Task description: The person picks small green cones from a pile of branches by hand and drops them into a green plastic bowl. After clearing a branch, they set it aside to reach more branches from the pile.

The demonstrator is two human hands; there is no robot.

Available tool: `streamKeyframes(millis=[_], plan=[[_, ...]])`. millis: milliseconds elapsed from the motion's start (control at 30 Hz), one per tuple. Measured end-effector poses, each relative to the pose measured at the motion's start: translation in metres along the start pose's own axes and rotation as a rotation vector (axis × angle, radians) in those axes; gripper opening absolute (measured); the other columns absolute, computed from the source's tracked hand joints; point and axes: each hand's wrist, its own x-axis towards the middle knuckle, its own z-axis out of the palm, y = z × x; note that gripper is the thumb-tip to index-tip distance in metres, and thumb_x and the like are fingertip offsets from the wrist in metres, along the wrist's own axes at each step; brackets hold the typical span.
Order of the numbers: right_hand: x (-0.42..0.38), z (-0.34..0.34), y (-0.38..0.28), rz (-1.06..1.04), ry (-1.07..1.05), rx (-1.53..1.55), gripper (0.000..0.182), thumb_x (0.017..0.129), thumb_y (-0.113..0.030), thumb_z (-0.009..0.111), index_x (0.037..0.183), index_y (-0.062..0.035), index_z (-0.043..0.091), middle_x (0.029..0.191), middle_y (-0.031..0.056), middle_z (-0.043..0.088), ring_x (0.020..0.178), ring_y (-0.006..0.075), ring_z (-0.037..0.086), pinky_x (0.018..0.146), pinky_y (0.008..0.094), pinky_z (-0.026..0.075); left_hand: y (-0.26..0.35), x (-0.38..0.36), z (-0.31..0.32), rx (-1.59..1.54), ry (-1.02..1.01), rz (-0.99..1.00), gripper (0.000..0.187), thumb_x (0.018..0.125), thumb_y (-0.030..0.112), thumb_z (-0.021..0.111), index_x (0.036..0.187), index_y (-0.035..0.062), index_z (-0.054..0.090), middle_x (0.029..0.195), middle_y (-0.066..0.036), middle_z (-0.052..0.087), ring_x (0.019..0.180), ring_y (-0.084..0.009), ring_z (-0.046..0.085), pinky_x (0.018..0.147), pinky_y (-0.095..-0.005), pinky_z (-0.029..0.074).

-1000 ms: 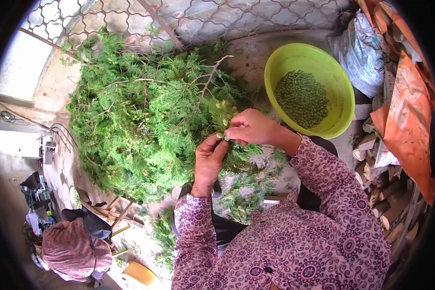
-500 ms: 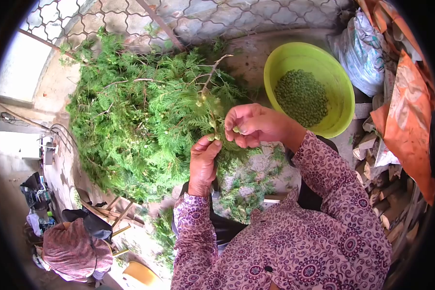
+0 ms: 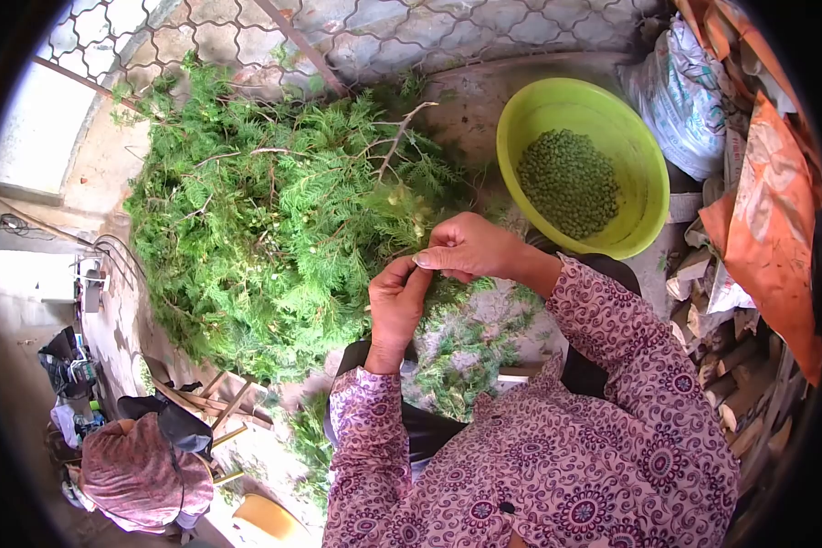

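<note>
My left hand (image 3: 396,301) is closed, thumb and fingers pinched together on a leafy green sprig (image 3: 413,216) that sticks out beyond the fingertips, partly blurred. Against those fingertips, my right hand (image 3: 477,247) is pinched shut too; whatever lies between its fingers is hidden. Beyond both hands spreads a large heap of cut evergreen branches (image 3: 247,228), with a bare forked twig (image 3: 398,139) on top. To the right stands a yellow-green basin (image 3: 647,173) holding many small round green pods (image 3: 568,183).
Loose green clippings (image 3: 466,356) lie on the floor below my hands. A white plastic sack (image 3: 680,100), an orange sheet (image 3: 767,228) and stacked wood (image 3: 740,374) line the right side. At lower left another person (image 3: 146,466) sits near a yellow container (image 3: 269,519). A wire mesh (image 3: 384,41) runs behind.
My right hand has come left and down, from holding a small green pod apart to meeting my left fingertips. The left hand has shifted slightly right, its pods now hidden.
</note>
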Motion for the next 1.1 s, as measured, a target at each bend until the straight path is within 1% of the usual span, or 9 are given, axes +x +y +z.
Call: streamKeyframes(millis=[167,300,500,600,767,833,900,967,1100], plan=[[-0.004,0.0,-0.002,0.06,-0.029,0.224,0.038,0.081,-0.04,0.057,0.072,-0.0027,0.057,0.063,0.0017,0.054,0.048,0.0069,0.049,0.043,0.0191,0.039,0.008,0.0,-0.005,-0.041,-0.078,-0.044,0.008,0.084,0.004,0.054,0.087,-0.0001,0.061,0.074,0.005,0.055,0.068,-0.0009,0.043,0.06,-0.0156,0.035],[-0.002,-0.001,-0.001,0.04,-0.048,0.166,0.038,0.083,-0.039,0.055,0.073,-0.0026,0.057,0.062,0.0015,0.054,0.048,0.0067,0.05,0.043,0.0188,0.039,0.009,-0.001,-0.004,-0.011,-0.122,-0.053,0.009,0.084,0.004,0.053,0.088,0.0006,0.06,0.073,0.006,0.053,0.066,-0.0009,0.041,0.058,-0.0162,0.034],[-0.006,-0.004,-0.007,0.08,-0.068,0.149,0.026,0.082,-0.027,0.056,0.073,-0.0029,0.057,0.064,0.0022,0.056,0.048,0.0064,0.05,0.042,0.0189,0.039,0.006,0.0,-0.012,-0.054,-0.105,-0.117,0.006,0.083,0.004,0.055,0.081,0.0011,0.059,0.071,0.007,0.052,0.064,-0.0012,0.04,0.057,-0.0162,0.033],[-0.011,-0.009,-0.009,0.043,-0.192,0.237,0.019,0.08,-0.021,0.056,0.075,-0.0026,0.056,0.065,0.0034,0.057,0.049,0.0079,0.051,0.042,0.0192,0.039,0.009,-0.002,-0.014,-0.246,-0.13,-0.08,0.005,0.082,0.004,0.058,0.078,0.0018,0.06,0.072,0.005,0.054,0.065,-0.0018,0.043,0.059,-0.0164,0.035],[-0.014,-0.004,-0.007,-0.057,-0.316,0.665,0.013,0.079,-0.014,0.054,0.079,-0.0011,0.054,0.069,0.0068,0.057,0.053,0.012,0.055,0.043,0.0197,0.039,0.011,-0.002,-0.011,-0.403,-0.019,-0.11,0.003,0.081,0.003,0.059,0.082,0.002,0.061,0.077,0.003,0.059,0.068,-0.0031,0.048,0.063,-0.0172,0.039],[-0.021,-0.004,-0.018,-0.046,-0.242,0.643,0.013,0.079,-0.014,0.054,0.08,-0.0011,0.053,0.07,0.0072,0.057,0.053,0.012,0.054,0.044,0.02,0.039,0.01,0.0,-0.011,-0.418,-0.035,-0.098,0.005,0.081,0.002,0.058,0.084,0.0019,0.062,0.079,0.002,0.06,0.069,-0.0036,0.049,0.065,-0.0175,0.04],[-0.02,-0.004,-0.024,-0.034,-0.178,0.616,0.013,0.079,-0.014,0.054,0.08,-0.0012,0.053,0.07,0.0076,0.057,0.053,0.012,0.054,0.044,0.0203,0.039,0.014,0.003,-0.006,-0.361,0.079,-0.074,0.01,0.081,0.001,0.057,0.089,0.0015,0.062,0.082,0.001,0.061,0.072,-0.0037,0.051,0.068,-0.0173,0.04],[-0.017,-0.006,-0.019,-0.057,-0.073,0.382,0.018,0.079,-0.019,0.058,0.082,-0.0022,0.053,0.068,0.0062,0.057,0.055,0.0115,0.054,0.046,0.0207,0.04,0.013,0.002,-0.004,-0.236,0.09,-0.018,0.014,0.081,0.0,0.055,0.093,0.0011,0.062,0.085,0.001,0.061,0.076,-0.0034,0.051,0.071,-0.0174,0.04],[-0.01,0.001,-0.017,-0.017,-0.041,0.119,0.026,0.078,-0.028,0.062,0.078,-0.0026,0.054,0.063,0.0036,0.055,0.056,0.0093,0.053,0.046,0.0213,0.04,-0.001,0.0,0.001,0.078,0.102,0.147,0.012,0.081,0.0,0.055,0.092,0.0001,0.061,0.081,0.001,0.061,0.074,-0.0026,0.049,0.066,-0.0174,0.041]])
